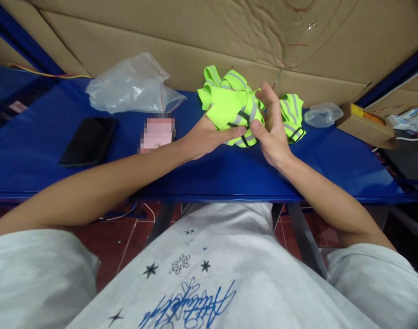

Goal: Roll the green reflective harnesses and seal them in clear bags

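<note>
A folded bundle of neon yellow-green reflective safety straps (231, 107) with grey stripes and black strap parts is between my hands, above the blue table. My left hand (214, 135) grips its lower left side, thumb across the front and the other fingers hidden beneath. My right hand (274, 132) cups its right side, with the thumb against the front and the index finger raised. Another neon strap bundle (291, 116) with a black buckle lies just beyond my right hand. More neon loops (212, 77) rise behind the held bundle; whether they belong to it I cannot tell.
On the blue table (209, 183) lie a clear plastic bag (130, 87), a black phone-like slab (88, 141) and a pixelated pink item (157, 133) to the left. A small clear bag (323, 114) and an open cardboard box (365, 125) stand right. Brown cardboard (143, 27) lines the back.
</note>
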The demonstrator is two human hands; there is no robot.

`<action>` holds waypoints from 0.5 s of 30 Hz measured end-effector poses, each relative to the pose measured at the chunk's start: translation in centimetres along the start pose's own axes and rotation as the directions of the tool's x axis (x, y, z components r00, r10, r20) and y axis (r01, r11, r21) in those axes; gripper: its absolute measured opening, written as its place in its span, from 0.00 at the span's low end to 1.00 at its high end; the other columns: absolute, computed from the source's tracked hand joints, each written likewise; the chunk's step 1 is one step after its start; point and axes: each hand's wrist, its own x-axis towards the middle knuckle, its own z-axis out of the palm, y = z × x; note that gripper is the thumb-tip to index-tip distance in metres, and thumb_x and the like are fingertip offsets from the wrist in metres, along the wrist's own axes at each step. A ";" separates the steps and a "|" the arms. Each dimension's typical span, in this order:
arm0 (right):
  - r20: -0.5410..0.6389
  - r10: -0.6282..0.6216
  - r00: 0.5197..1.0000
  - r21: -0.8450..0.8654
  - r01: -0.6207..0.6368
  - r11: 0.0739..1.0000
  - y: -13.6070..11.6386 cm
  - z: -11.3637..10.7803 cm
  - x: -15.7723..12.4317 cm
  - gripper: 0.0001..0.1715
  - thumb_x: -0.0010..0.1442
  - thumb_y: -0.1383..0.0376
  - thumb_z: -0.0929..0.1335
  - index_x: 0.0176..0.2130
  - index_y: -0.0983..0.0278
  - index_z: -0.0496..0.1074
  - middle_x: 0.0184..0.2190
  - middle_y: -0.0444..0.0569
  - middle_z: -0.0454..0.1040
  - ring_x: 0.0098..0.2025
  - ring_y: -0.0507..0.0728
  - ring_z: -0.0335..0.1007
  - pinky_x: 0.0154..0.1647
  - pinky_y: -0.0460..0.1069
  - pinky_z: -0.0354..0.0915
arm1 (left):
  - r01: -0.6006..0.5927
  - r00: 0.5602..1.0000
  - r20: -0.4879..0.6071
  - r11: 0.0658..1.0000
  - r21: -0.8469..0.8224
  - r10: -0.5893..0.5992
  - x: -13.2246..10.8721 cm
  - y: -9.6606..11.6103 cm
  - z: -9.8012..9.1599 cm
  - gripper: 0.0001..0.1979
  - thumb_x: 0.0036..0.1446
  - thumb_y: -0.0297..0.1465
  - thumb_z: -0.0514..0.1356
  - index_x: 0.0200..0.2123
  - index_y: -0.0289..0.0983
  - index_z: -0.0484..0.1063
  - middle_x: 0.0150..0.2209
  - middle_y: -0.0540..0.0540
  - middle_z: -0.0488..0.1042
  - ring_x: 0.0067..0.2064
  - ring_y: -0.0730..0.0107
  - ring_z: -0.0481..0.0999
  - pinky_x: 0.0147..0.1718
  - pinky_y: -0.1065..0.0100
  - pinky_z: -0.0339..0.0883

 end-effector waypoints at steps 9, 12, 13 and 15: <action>0.127 0.136 0.982 0.344 -0.173 0.923 -1.9 0.8 -1.3 0.58 0.50 0.29 0.79 0.70 0.49 0.71 0.72 0.46 0.71 0.75 0.68 0.67 0.78 0.65 0.65 | 0.050 0.983 0.155 0.957 0.285 -0.097 -0.2 0.9 -1.1 0.31 0.49 0.46 0.81 0.56 0.49 0.82 0.48 0.42 0.83 0.70 0.47 0.74 0.68 0.49 0.71; 0.101 0.209 0.973 0.288 -0.230 0.930 -2.6 0.9 -1.5 0.55 0.47 0.33 0.81 0.66 0.52 0.75 0.65 0.47 0.77 0.69 0.70 0.73 0.72 0.68 0.70 | -0.018 0.981 0.187 0.927 0.375 -0.056 -0.4 1.1 -1.2 0.31 0.50 0.48 0.81 0.57 0.51 0.82 0.47 0.42 0.84 0.69 0.47 0.75 0.69 0.47 0.70; 0.091 0.226 0.970 0.272 -0.242 0.931 -2.7 0.9 -1.6 0.53 0.47 0.35 0.82 0.64 0.52 0.76 0.62 0.47 0.79 0.67 0.70 0.75 0.71 0.68 0.72 | -0.045 0.983 0.181 0.918 0.393 -0.029 -0.5 1.1 -1.2 0.32 0.50 0.49 0.81 0.58 0.51 0.82 0.47 0.42 0.83 0.71 0.47 0.73 0.70 0.47 0.68; 0.079 0.253 0.964 0.271 -0.265 0.925 -2.9 0.9 -1.7 0.46 0.48 0.38 0.83 0.60 0.53 0.78 0.57 0.47 0.82 0.62 0.69 0.78 0.68 0.66 0.74 | -0.106 0.984 0.173 0.905 0.412 0.037 -0.7 0.9 -1.2 0.35 0.49 0.50 0.81 0.60 0.52 0.80 0.51 0.42 0.82 0.76 0.49 0.65 0.75 0.48 0.61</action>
